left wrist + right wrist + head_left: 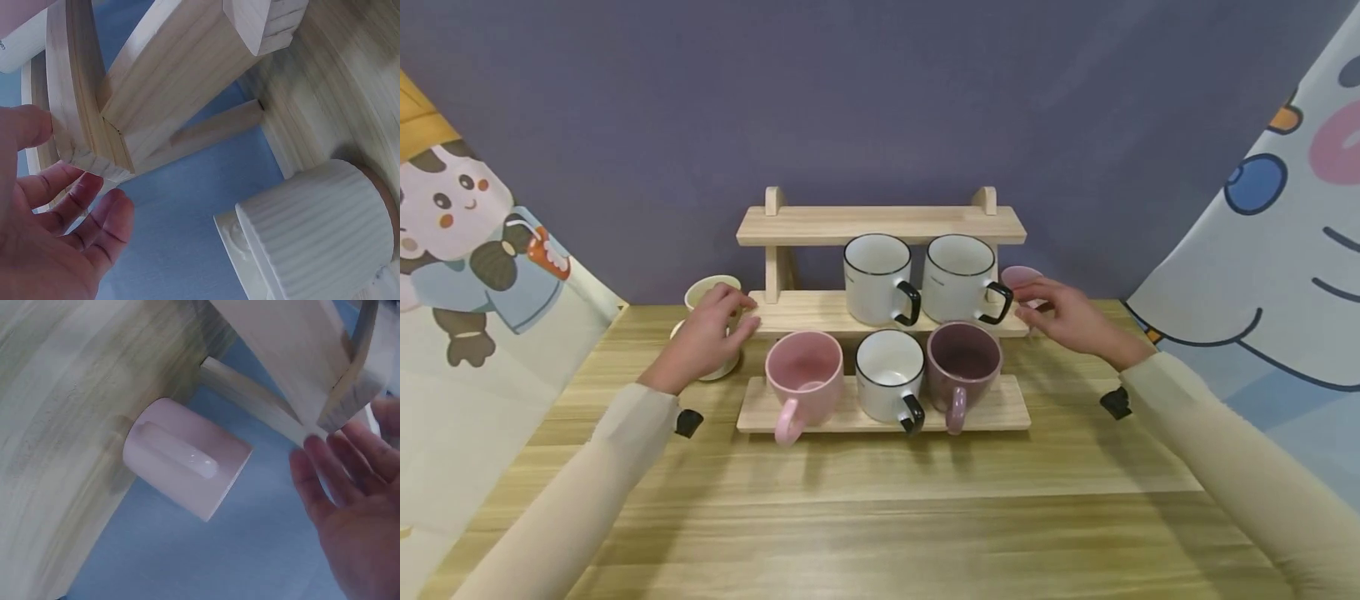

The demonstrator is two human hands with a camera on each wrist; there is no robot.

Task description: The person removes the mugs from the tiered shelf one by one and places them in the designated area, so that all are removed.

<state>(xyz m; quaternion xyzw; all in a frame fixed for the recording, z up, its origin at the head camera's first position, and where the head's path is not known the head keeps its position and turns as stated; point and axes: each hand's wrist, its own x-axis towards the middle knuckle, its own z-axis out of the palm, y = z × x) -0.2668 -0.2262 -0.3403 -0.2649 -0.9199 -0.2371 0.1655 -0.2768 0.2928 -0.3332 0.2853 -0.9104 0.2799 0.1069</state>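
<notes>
A three-tier wooden rack (pixel 880 223) holds mugs. At the left end of its middle shelf, my left hand (pixel 709 337) has thumb and fingertips on either side of the board end (pixel 94 161). My right hand (pixel 1066 321) is at the opposite end, its thumb and fingers around the board end (pixel 350 403). Two white mugs (pixel 877 287) with black handles stand on the middle shelf. On the bottom shelf are a pink mug (pixel 805 375), a white mug (pixel 889 379) and a purple mug (pixel 962 367). The top shelf is bare.
Pale ribbed cups (pixel 319 231) stand left of the rack, partly behind my left hand in the head view. A pink mug (pixel 184 453) is on the table right of the rack. The wooden table (pixel 880 517) extends in front, with a dark wall (pixel 880 100) behind.
</notes>
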